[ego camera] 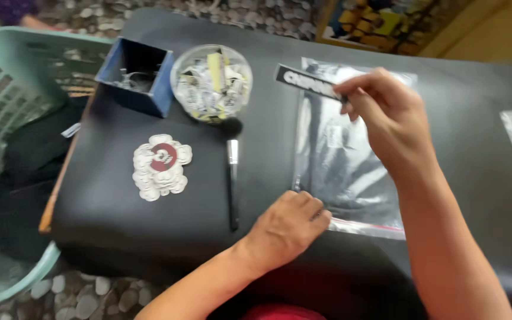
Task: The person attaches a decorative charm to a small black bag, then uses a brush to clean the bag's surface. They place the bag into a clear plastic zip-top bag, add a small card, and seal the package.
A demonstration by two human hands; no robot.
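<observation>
Right hand (pixel 386 118) pinches black card strip (pixel 309 83) over top edge of clear bag (pixel 351 160) — left hand (pixel 288 222), fingers curled, pins bag's near corner. Keep corner pinned, strip square to edge.

Black padded bench (pixel 149 231), matte, softly lit from above. Pebble-patterned floor (pixel 78 293) in greys and browns below and beyond the far edge. Pale green plastic laundry basket (pixel 7 89) on the left, lattice-walled, dark cloth inside. Thin wooden stick (pixel 54 195) along the bench's left edge. Framed, brightly coloured picture (pixel 374 24) propped at top right, beside a tan surface.
</observation>
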